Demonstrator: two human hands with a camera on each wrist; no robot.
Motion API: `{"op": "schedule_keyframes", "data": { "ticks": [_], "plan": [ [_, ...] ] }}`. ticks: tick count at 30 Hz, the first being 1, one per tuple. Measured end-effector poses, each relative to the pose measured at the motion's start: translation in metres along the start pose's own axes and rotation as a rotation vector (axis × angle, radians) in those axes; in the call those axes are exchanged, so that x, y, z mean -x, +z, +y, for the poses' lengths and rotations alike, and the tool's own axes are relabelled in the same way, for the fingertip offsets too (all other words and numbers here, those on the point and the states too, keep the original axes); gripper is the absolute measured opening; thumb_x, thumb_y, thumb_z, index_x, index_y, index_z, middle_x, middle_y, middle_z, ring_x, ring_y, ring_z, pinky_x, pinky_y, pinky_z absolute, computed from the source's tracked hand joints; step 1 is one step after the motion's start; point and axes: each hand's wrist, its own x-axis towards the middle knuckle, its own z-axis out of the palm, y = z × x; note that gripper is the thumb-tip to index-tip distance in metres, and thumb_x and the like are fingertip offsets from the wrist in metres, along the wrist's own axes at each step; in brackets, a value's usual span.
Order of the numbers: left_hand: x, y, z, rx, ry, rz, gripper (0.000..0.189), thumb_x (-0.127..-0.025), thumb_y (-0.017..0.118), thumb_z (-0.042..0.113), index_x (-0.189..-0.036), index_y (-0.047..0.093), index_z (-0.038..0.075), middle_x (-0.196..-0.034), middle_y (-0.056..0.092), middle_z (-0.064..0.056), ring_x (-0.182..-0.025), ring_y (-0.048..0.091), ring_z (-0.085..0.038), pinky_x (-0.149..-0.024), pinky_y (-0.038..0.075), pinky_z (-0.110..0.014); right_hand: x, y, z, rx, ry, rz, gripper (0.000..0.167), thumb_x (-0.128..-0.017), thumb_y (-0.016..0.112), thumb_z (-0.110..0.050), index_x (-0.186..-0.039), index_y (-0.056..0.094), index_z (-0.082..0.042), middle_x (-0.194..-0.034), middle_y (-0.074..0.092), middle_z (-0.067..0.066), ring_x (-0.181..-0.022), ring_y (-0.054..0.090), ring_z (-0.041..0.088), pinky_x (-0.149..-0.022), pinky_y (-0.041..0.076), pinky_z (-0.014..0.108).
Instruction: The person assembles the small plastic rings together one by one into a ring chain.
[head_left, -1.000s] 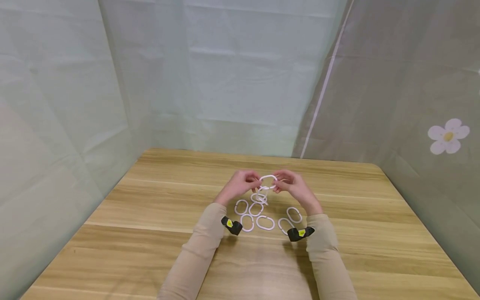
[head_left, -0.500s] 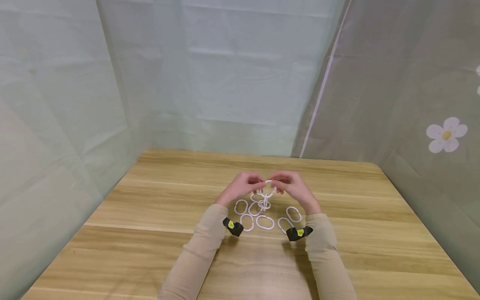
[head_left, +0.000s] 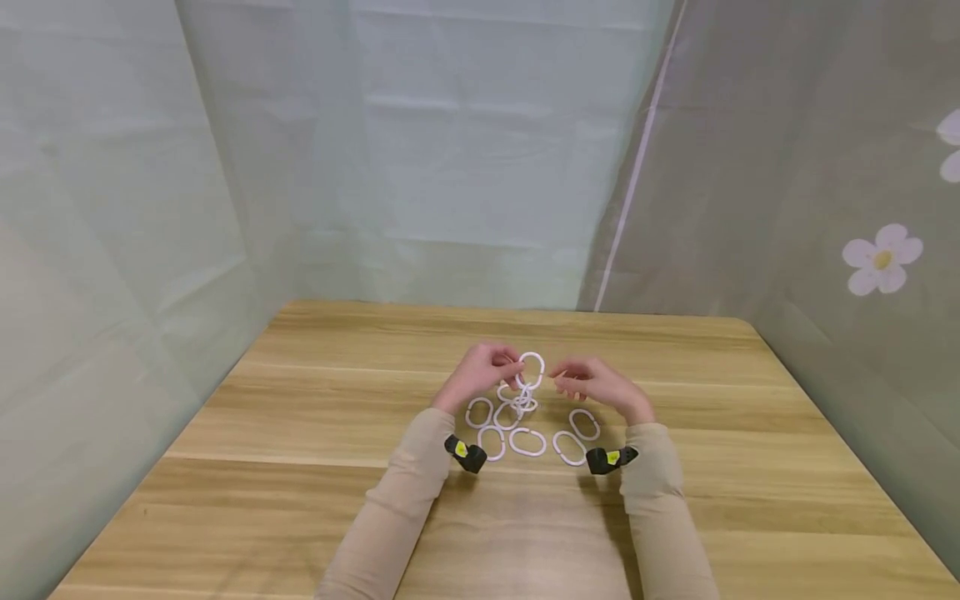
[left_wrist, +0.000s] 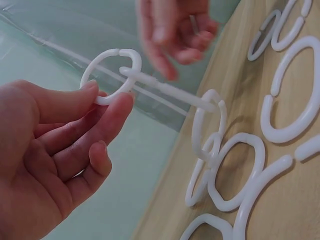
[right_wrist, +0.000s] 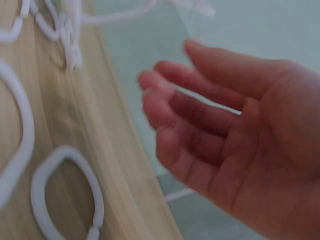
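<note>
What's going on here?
A person's left hand pinches a white oval ring above the wooden table. Another link is hooked through it, leading down to more linked rings. The right hand is just apart from the chain, fingers loosely bent, holding nothing. Several separate white rings lie on the table nearby. Can't tell exactly where the chain ends among them.
</note>
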Motion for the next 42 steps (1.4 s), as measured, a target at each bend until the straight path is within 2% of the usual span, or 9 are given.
{"op": "schedule_keyframes", "data": {
  "ticks": [2,5,10,16,23,29,33,38,42],
  "plan": [
    [0.0,-0.001,-0.001,0.017,-0.002,0.013,0.016,-0.093,0.062,0.007,-0.099,0.065,-0.007,-0.083,0.073,-0.02,-0.079,0.071,-0.037,-0.082,0.055,-0.041,0.002,-0.001,0.005,0.065,0.026,-0.025,0.027,-0.093,0.059,-0.007,-0.114,0.059,0.011,-0.094,0.067,0.025,-0.076,0.06,0.015,-0.066,0.051,0.029],
    [0.001,-0.002,-0.002,0.026,0.0,0.016,0.016,-0.093,0.061,0.007,-0.099,0.065,-0.007,-0.083,0.073,-0.02,-0.079,0.07,-0.04,-0.081,0.055,-0.043,0.005,-0.001,0.011,0.144,0.045,-0.072,0.026,-0.089,0.065,-0.008,-0.11,0.062,0.008,-0.094,0.068,0.02,-0.081,0.059,0.011,-0.071,0.049,0.025],
    [0.003,-0.002,-0.003,0.029,-0.008,0.005,0.017,-0.093,0.061,0.006,-0.1,0.064,-0.009,-0.084,0.072,-0.021,-0.081,0.066,-0.047,-0.079,0.054,-0.052,0.01,-0.002,0.017,0.177,0.07,-0.142,0.025,-0.081,0.071,-0.004,-0.101,0.062,0.009,-0.091,0.066,0.019,-0.081,0.056,0.01,-0.074,0.046,0.023],
    [0.003,-0.002,-0.002,0.007,-0.014,-0.009,0.018,-0.094,0.061,0.008,-0.102,0.064,-0.008,-0.086,0.072,-0.02,-0.078,0.067,-0.043,-0.08,0.054,-0.047,0.014,-0.002,0.018,0.24,0.118,-0.134,0.013,-0.08,0.07,0.0,-0.087,0.06,0.004,-0.076,0.056,0.007,-0.07,0.047,0.01,-0.065,0.04,0.023],
    [0.003,-0.005,0.0,-0.019,-0.004,-0.022,0.018,-0.094,0.061,0.008,-0.102,0.065,-0.008,-0.088,0.072,-0.023,-0.075,0.067,-0.039,-0.079,0.054,-0.045,0.014,-0.002,0.017,0.271,0.099,-0.146,0.008,-0.08,0.068,0.002,-0.084,0.061,0.003,-0.074,0.058,0.006,-0.069,0.048,0.008,-0.064,0.041,0.021],
    [0.003,-0.004,-0.001,-0.038,0.008,-0.026,0.018,-0.094,0.061,0.009,-0.1,0.065,-0.008,-0.086,0.072,-0.021,-0.074,0.067,-0.038,-0.081,0.054,-0.047,0.014,-0.002,0.018,0.273,0.052,-0.183,0.005,-0.086,0.063,-0.001,-0.086,0.059,0.001,-0.08,0.06,0.006,-0.073,0.049,0.009,-0.068,0.041,0.022],
    [0.004,-0.004,-0.003,-0.04,-0.002,-0.029,0.02,-0.094,0.061,0.011,-0.101,0.065,-0.008,-0.086,0.073,-0.019,-0.074,0.067,-0.038,-0.083,0.053,-0.048,0.013,-0.001,0.022,0.235,0.036,-0.124,0.006,-0.086,0.061,0.0,-0.091,0.058,0.001,-0.082,0.06,0.009,-0.073,0.051,0.01,-0.066,0.043,0.022],
    [0.004,-0.005,-0.002,-0.046,-0.008,-0.034,0.02,-0.095,0.061,0.011,-0.102,0.065,-0.008,-0.086,0.072,-0.019,-0.077,0.067,-0.042,-0.083,0.053,-0.05,0.009,-0.001,0.027,0.125,0.074,-0.023,0.023,-0.088,0.057,0.003,-0.111,0.056,0.004,-0.092,0.059,0.017,-0.074,0.056,0.013,-0.065,0.05,0.025],
    [0.004,-0.004,-0.001,-0.041,-0.003,-0.035,0.017,-0.094,0.061,0.009,-0.101,0.065,-0.007,-0.085,0.072,-0.02,-0.078,0.066,-0.045,-0.08,0.053,-0.052,0.01,-0.001,0.028,0.032,0.046,-0.02,0.037,-0.087,0.054,0.008,-0.124,0.053,0.006,-0.099,0.056,0.025,-0.077,0.06,0.015,-0.068,0.053,0.025]
  ]
}}
